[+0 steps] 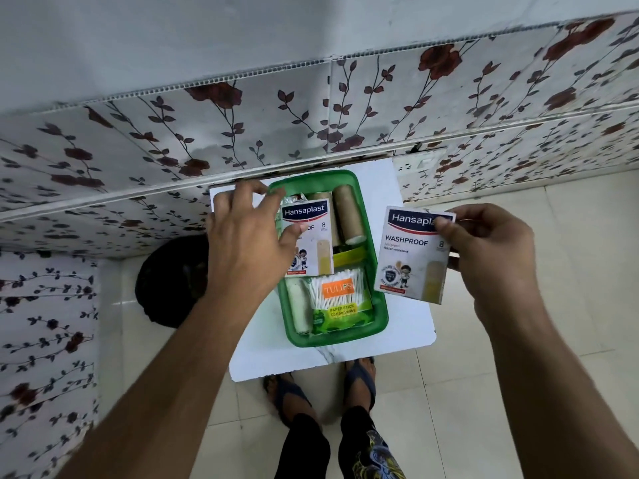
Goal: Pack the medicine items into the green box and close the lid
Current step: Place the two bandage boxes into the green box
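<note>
While the left hand (252, 236) lowers one plaster packet (309, 236) into the green box (378, 305), the right hand (484, 250) pinches a second packet (411, 257) beside the box, likely next in.

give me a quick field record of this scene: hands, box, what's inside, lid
left hand: holds a white Hansaplast plaster packet over the box
right hand: holds a second white Hansaplast Washproof packet right of the box
box: green plastic box, open, on a white board
inside: two brown cardboard rolls, white bandage roll, Tulips cotton swab pack
lid: not visible
</note>
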{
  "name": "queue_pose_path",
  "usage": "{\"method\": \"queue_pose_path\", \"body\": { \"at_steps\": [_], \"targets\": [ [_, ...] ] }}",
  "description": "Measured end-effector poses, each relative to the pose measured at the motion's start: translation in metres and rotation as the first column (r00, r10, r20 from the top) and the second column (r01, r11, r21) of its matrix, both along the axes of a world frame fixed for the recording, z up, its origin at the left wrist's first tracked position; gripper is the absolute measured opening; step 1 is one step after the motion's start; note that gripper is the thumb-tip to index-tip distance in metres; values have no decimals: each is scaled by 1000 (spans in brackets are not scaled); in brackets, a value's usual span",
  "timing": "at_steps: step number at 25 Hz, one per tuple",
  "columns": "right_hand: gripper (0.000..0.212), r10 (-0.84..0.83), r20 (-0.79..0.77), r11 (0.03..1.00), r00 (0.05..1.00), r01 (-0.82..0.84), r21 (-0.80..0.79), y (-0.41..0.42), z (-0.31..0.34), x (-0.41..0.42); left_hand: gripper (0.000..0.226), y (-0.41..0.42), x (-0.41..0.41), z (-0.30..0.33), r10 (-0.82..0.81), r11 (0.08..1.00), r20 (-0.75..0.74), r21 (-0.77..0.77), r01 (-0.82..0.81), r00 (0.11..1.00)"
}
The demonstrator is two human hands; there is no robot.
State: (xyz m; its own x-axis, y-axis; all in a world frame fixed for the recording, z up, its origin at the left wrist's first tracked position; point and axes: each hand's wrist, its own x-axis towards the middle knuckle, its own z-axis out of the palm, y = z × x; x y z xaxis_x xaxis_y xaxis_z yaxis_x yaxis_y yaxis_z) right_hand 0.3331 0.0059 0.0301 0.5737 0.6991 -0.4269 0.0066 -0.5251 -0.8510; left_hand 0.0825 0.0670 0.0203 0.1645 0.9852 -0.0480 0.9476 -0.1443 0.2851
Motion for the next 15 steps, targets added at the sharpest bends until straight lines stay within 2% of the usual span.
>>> {"method": "queue_pose_path", "body": {
  "at_steps": [4,6,9,11,13,15],
  "targets": [
    [11,106,-14,994,994,-106,-33,1,1,-21,84,-9,-7,-7,-339,935,-232,-195,297,912],
    [10,145,-31,988,989,-147,-46,-1,3,-30,88,-7,-6,-15,-371,921,-273,-229,315,887],
    [13,215,-7,973,977,-215,-83,-2,4,-49,86,0,-8,-16,-341,933,-259,-210,292,904],
    [13,249,17,964,968,-246,-97,-2,1,-64,72,0,-14,-10,-274,956,-143,-151,252,951],
    [13,302,42,947,952,-295,-126,0,-5,-80,51,-6,-28,-5,-149,985,94,-76,156,984],
    [14,379,78,917,922,-362,-168,2,-11,-95,37,-15,-48,-7,-17,997,309,-64,39,951]
  ]
}}
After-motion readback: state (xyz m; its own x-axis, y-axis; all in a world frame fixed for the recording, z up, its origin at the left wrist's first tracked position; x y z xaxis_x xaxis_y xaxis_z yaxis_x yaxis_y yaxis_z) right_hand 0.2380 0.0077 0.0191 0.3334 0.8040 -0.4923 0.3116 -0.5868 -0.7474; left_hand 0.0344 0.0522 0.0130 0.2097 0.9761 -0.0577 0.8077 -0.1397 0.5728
